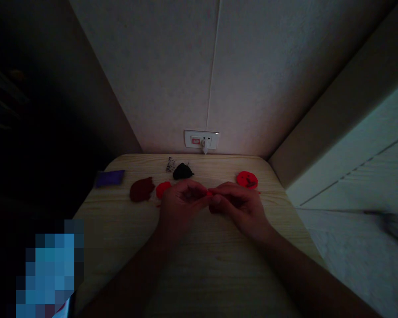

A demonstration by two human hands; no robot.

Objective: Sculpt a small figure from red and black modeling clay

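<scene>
A small bit of red modelling clay [209, 193] is pinched between my two hands over the middle of the table. My left hand [182, 204] grips it from the left with thumb and forefinger. From the right, my right hand [240, 204] holds it the same way; its curled fingers partly hide something dark red beneath them. Beside my left hand lies a red lump of clay [163, 190], partly covered by that hand. Beyond my right hand rests a flat red clay disc [247, 179] with dark marks like a face.
On the wooden table [212, 265] are a brown-red clay lump [142, 190], a black clay lump [182, 171], a speckled wrapper [170, 164] and a purple packet [110, 178]. A wall socket [201, 139] with a plug sits behind. A pixelated patch covers the lower left.
</scene>
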